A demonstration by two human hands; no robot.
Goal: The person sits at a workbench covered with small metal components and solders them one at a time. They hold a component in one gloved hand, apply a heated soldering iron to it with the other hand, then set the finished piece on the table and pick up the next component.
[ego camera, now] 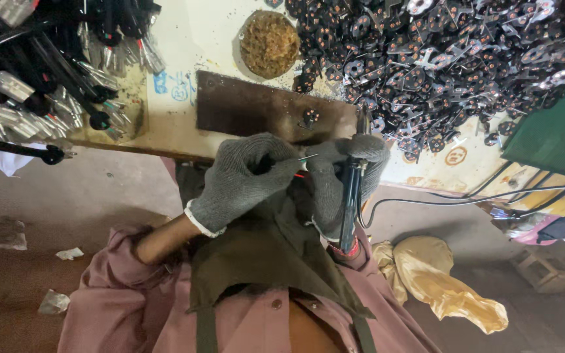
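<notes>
The desk (184, 131) carried a huge heap of small dark metal plug parts (452, 59), light and stiff by the look, easily scattered. Nearer, the right hand (354, 176) was closed around a soldering iron (350, 196), rigid, best held by its handle, tip up. The left hand (240, 180) pinched a thin wire (307, 157), flimsy, between gloved fingertips above the desk edge.

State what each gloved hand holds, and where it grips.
Right hand: soldering iron, gripped around its handle. Left hand: thin wire, pinched near its end between the fingers.
</notes>
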